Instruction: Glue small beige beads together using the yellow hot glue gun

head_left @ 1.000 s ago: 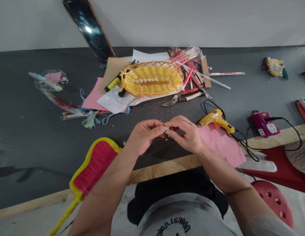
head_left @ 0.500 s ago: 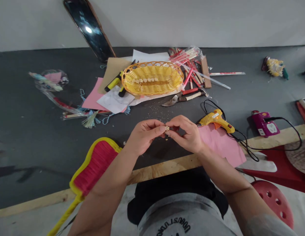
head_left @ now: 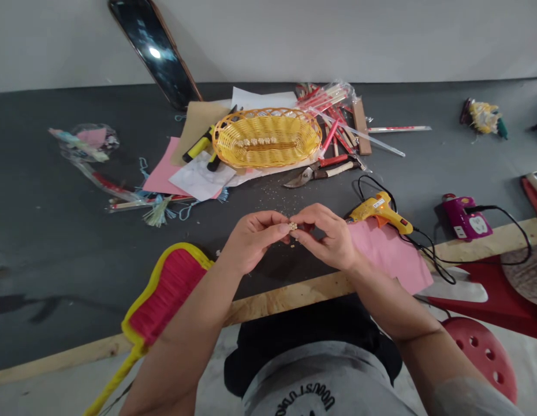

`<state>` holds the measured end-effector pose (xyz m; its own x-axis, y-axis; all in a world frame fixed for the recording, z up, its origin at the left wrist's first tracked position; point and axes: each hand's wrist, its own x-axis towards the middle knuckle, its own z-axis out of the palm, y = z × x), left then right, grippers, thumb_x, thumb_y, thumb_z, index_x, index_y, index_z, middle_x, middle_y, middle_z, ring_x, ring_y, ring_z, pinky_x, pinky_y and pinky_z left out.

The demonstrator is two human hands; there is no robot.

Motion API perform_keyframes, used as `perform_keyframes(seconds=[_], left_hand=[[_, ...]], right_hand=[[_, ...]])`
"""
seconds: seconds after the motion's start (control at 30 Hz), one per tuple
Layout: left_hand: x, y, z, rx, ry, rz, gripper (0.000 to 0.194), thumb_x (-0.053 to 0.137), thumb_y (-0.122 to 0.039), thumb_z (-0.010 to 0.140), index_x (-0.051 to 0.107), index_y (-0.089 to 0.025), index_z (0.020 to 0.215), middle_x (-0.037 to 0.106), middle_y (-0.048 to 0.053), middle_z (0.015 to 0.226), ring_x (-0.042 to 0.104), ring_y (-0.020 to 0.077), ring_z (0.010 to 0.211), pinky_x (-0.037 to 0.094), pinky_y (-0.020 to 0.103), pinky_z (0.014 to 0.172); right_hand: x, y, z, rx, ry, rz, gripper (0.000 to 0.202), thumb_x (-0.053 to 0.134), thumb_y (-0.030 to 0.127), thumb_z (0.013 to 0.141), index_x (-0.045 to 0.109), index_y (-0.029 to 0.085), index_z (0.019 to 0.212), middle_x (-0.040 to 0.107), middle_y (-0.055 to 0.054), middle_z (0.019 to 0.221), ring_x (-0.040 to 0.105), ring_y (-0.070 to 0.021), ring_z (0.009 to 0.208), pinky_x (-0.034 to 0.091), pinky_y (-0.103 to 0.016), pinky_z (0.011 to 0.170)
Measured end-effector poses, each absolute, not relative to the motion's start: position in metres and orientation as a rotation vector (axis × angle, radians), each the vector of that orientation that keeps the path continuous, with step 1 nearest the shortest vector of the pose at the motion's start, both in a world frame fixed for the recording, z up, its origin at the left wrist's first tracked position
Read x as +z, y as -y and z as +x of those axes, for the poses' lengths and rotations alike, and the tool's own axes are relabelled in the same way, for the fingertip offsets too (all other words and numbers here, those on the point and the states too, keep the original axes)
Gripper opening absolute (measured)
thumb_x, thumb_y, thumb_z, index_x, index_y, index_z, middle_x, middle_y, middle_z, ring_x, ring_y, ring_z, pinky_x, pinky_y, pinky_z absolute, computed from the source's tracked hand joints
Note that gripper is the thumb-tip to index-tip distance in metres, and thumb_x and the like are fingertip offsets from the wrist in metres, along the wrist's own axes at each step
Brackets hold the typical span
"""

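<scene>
Between my two hands, above the dark table near its front edge, is a small beige flower-like piece. My left hand pinches its left side between thumb and forefinger. The fingertips of my right hand close on its right side. A tiny beige bit lies on the table just below. Beyond the hands, a yellow woven basket holds a row of several similar small pieces. Pale crumbs are scattered between the basket and my hands.
Pruning shears lie before the basket. A yellow glue gun rests by pink paper, its cord trailing right near a purple box. At the left are a red-and-yellow fan, tassels and papers. A phone leans behind.
The small piece has turned slightly between my fingertips, so more of its flower-like face shows. Both hands keep nearly the same place and grip.
</scene>
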<state>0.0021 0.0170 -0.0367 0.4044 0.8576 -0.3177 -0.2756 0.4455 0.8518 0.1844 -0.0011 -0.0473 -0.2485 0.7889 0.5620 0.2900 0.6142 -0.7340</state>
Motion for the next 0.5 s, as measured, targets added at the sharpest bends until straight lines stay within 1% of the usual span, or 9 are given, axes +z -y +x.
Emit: perform_keyframes(seconds=[0.13,0.33,0.5], left_hand=[[-0.0368,-0.017,0.0018,0.819,-0.876,0.803,0.02,0.09,-0.033,0.064,0.079,-0.017,0.07,0.072,0.002,0.067,0.062,0.0104,0.061,0.052,0.021,0.063],[-0.0356,-0.0181,0.0015,0.802,-0.905,0.783,0.016,0.087,-0.029,0.065,0.078,-0.016,0.069,0.07,0.002,0.063,0.062,0.011,0.059,0.05,0.022,0.061],[-0.0347,-0.018,0.0023,0.805,-0.909,0.787,0.015,0.086,-0.027,0.064,0.078,-0.016,0.069,0.07,0.002,0.064,0.062,0.011,0.059,0.05,0.022,0.06]], right_hand=[[-0.0471,0.0014,0.1845,0.613,1.809,-0.862,0.013,0.066,0.019,0.094,0.068,0.02,0.107,0.072,-0.006,0.093,0.067,-0.016,0.083,0.059,-0.029,0.069],[-0.0466,0.0014,0.184,0.607,1.812,-0.894,0.012,0.065,0.021,0.094,0.069,0.021,0.106,0.073,-0.006,0.093,0.067,-0.0153,0.079,0.059,-0.029,0.066],[-0.0464,0.0013,0.1838,0.604,1.812,-0.875,0.013,0.066,0.019,0.093,0.068,0.02,0.106,0.073,-0.006,0.092,0.068,-0.0156,0.082,0.059,-0.029,0.068]])
